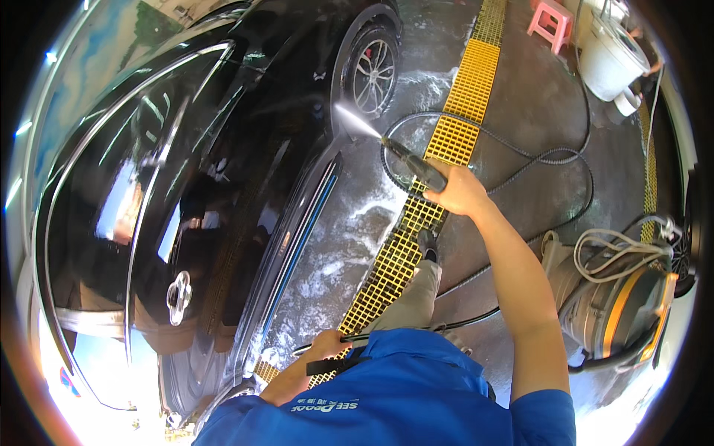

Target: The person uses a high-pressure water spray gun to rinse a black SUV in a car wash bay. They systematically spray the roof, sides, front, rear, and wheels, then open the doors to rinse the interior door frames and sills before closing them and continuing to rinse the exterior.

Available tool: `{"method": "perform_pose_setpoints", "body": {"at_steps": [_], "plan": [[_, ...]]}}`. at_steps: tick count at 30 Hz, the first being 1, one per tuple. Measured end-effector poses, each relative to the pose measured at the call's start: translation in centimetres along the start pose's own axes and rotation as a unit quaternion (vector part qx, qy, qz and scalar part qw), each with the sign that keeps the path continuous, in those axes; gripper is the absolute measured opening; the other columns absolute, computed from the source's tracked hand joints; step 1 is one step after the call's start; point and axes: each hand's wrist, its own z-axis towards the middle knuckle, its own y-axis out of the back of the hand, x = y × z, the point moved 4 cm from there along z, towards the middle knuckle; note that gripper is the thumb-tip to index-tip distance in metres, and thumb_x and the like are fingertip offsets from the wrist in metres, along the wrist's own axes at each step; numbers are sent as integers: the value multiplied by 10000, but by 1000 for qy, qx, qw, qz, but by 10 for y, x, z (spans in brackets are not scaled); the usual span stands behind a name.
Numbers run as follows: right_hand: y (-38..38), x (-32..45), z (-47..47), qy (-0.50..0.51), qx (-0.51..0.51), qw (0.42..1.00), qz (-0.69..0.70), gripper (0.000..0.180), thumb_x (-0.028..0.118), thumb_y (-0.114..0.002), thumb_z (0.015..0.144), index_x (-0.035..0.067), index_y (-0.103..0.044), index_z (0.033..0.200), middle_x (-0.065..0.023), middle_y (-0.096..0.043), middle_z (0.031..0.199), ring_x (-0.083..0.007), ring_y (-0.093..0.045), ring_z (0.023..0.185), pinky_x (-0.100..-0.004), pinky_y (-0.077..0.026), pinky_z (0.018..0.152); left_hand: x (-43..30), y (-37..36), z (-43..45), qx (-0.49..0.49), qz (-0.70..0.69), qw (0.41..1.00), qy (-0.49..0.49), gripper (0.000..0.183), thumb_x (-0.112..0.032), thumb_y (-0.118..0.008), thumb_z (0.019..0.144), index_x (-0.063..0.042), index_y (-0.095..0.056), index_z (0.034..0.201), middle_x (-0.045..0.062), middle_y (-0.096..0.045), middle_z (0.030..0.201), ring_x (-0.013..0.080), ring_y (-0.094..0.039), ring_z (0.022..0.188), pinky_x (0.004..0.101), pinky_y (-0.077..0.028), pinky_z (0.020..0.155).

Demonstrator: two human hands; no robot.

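Note:
My right hand (pixel 460 189) is closed around the grip of a pressure washer gun (pixel 413 164). A white fan of water (pixel 358 121) leaves its nozzle toward the black car's wheel arch and the lower body edge behind the alloy wheel (pixel 374 72). My left hand (pixel 328 344) is low by my waist, its fingers around a black hose (pixel 361 337) that crosses in front of me. The black car (pixel 234 184) fills the left side, wet and glossy, with a chrome door handle (pixel 179 298). Foamy water lies on the floor below its sill.
Yellow floor grating (pixel 466 95) runs alongside the car, under my shoe (pixel 428 245). A braided black hose (pixel 592 184) loops across the wet floor (pixel 519 195). On the right stand a vacuum cleaner (pixel 613 312) with a coiled cord, a white bucket (pixel 611 61) and a pink stool (pixel 552 25).

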Motion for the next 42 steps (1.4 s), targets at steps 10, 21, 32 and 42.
{"method": "perform_pose_setpoints", "body": {"at_steps": [10,21,32,42], "plan": [[82,-49,247,-27,-43,994,94,511,308,-783,817,151,-600,1267,-214,-717,1024,-397,-688,993,-463,-535,861,-42,124,38,-28,9,997,77,529,-614,-684,823,-93,-764,872,166,-712,769,385,-695,774,470,-536,694],[87,-135,394,-84,-25,978,189,569,279,-806,805,180,-624,1335,-193,-723,1096,-355,-697,1027,-409,-528,898,-134,157,29,-12,46,984,172,513,-612,-618,879,-120,-765,857,117,-726,795,338,-702,802,470,-549,739],[129,-253,523,-94,24,983,153,503,266,-806,807,105,-638,1254,-220,-727,1026,-382,-700,1010,-429,-532,867,-335,115,11,-43,-116,953,276,559,-637,-649,806,-95,-771,871,163,-734,836,381,-709,834,479,-554,761],[221,-272,522,-68,121,986,89,545,266,-781,808,101,-614,1299,-211,-699,1167,-383,-658,1111,-445,-522,967,-386,161,83,-120,-140,952,245,469,-516,-746,799,-49,-733,755,154,-674,652,323,-675,616,442,-511,562]]}}
